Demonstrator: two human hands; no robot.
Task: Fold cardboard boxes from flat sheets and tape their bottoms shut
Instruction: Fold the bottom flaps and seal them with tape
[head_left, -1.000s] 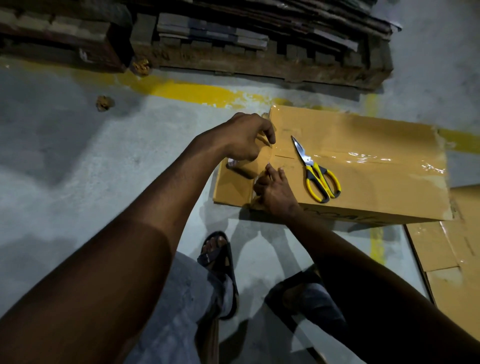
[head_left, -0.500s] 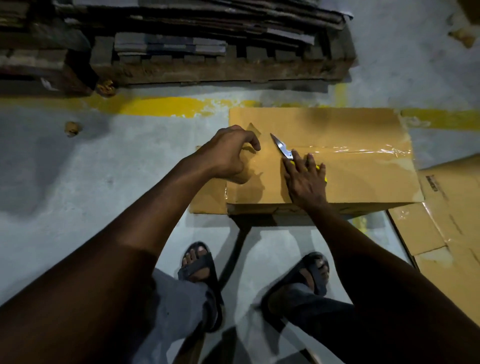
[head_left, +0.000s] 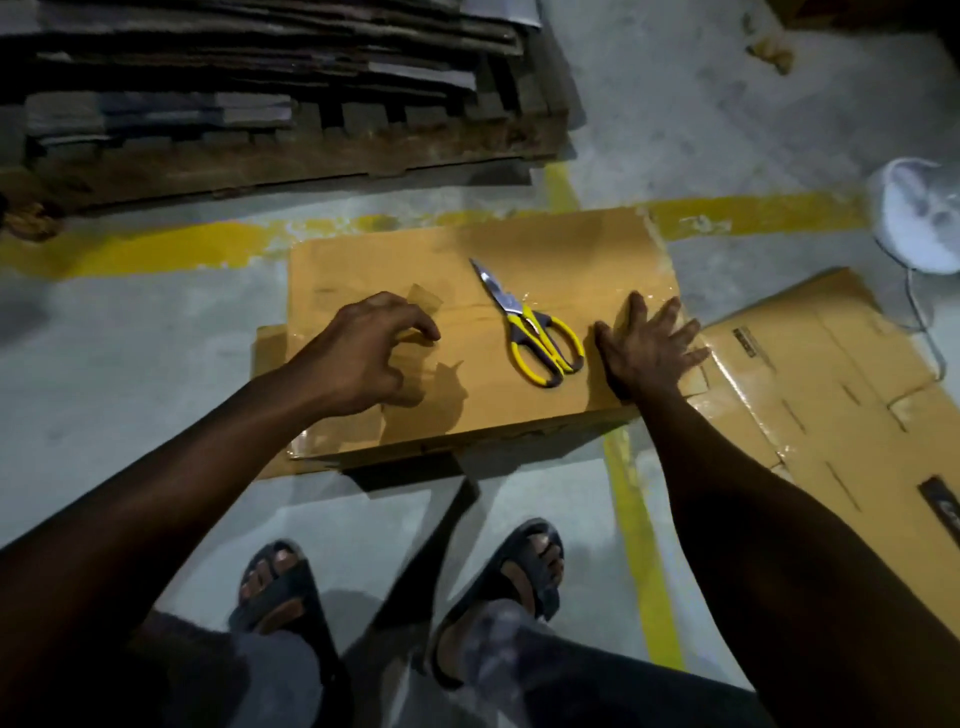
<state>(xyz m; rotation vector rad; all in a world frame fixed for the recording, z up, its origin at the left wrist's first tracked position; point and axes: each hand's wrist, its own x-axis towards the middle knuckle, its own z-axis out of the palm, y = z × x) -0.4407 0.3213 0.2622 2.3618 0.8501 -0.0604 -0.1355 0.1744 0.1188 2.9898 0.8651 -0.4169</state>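
Grey concrete floor (head_left: 130, 364), mottled and dull, crossed by worn yellow painted lines (head_left: 156, 249); at the far side a rough wooden pallet (head_left: 311, 156) stacked with flat cardboard; to the right, flat brown sheets (head_left: 831, 389) lying on the floor; dim light, hard shadows

The cardboard box (head_left: 519, 415) sits on the floor just ahead of the person's sandalled feet, bottom face up; its long axis runs left to right across the view, the right end angled a little away; a strip of clear glossy tape (head_left: 597, 306) follows that axis along the centre seam; smooth tan board, square edges

Yellow-handled scissors (head_left: 535, 332) lie on the box top between the hands, steel blades together and pointing away and left, loops toward the person

The left hand (head_left: 363, 353) is arched over the left part of the top, fingers curled, a scrap of translucent tape just behind them; whether they pinch it I cannot tell; the right hand (head_left: 649, 348) lies flat with fingers spread, pressing on the right end of the top, holding nothing
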